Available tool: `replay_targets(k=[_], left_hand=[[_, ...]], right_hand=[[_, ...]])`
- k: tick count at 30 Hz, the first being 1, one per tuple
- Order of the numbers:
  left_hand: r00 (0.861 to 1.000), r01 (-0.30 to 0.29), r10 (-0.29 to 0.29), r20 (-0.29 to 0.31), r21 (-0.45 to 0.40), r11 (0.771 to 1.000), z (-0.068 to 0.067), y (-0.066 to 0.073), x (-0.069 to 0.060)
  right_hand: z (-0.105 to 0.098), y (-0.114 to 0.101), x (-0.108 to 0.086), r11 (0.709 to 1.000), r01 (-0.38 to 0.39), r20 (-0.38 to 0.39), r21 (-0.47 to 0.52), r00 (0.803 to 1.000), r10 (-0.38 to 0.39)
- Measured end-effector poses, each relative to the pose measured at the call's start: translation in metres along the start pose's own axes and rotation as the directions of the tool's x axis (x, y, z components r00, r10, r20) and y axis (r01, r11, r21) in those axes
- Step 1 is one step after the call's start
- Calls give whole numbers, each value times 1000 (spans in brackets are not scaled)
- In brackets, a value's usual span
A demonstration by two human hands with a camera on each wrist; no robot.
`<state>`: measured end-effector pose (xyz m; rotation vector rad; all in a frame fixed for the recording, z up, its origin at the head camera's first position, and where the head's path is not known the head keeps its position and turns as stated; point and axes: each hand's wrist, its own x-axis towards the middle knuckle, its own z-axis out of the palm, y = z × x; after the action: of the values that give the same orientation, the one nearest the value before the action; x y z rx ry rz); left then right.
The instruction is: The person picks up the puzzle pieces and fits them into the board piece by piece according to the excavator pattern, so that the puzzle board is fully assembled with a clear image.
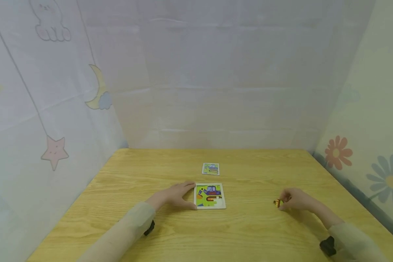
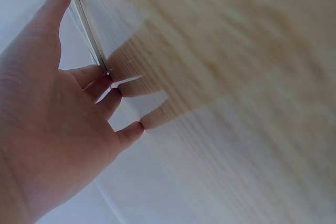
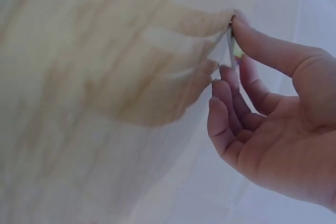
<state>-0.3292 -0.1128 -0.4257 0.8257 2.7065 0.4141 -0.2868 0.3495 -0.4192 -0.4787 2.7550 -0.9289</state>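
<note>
A square jigsaw puzzle with a white frame lies on the table, its picture showing a purple and orange excavator on green. A pale gap shows at the picture's lower right. My left hand rests beside it, fingers and thumb spread along its left edge; in the left wrist view the left hand touches the thin board edge. To the right, my right hand pinches a small orange and yellow puzzle piece between thumb and fingers. Seen edge-on in the right wrist view, the thin piece touches the tabletop or stands just over it.
A smaller picture card with a similar excavator lies behind the puzzle. The wooden table has a pale cloth hanging at its back, with printed cloths at both sides. Dark wrist devices sit on both sleeves.
</note>
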Motion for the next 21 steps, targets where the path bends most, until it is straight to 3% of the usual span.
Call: replay_targets(k=[10, 16, 21], left_hand=[[1000, 2, -2, 3, 16, 1000, 1, -3, 2], [1000, 5, -5, -2, 18, 1000, 1, -1, 1], [1000, 5, -5, -6, 25, 1000, 1, -1, 1]], right_hand=[[0, -4, 8, 992, 45, 40, 118, 998, -50], [-1, -13, 18, 970, 99, 53, 222, 992, -114], [1, -22, 23, 965, 95, 34, 243, 994, -106]])
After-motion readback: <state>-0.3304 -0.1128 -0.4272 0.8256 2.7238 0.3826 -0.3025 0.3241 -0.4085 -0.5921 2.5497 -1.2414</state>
